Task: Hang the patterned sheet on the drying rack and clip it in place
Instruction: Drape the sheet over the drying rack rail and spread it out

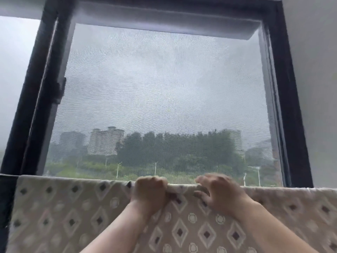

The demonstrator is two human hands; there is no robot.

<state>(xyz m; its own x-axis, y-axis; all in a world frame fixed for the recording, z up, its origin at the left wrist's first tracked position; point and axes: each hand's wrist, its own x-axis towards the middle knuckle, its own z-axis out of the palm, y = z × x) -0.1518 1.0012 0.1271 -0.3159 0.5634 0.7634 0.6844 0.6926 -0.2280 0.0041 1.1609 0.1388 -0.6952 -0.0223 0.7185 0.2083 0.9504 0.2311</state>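
Note:
The patterned sheet [60, 207], beige with white diamonds and small circles, hangs across the bottom of the view, its top fold running level along a bar hidden beneath it. My left hand [150, 191] is clenched over that top edge near the middle, gripping the cloth. My right hand [217, 192] sits just to the right, fingers curled and spread on the fold, pinching the fabric; it is blurred. No clip shows, and the rack itself is covered by the sheet.
Directly behind the sheet stands a large window with a black frame [291, 106] and a grey insect screen [164, 97]. A grey wall [319, 70] lies to the right. Trees and buildings show outside.

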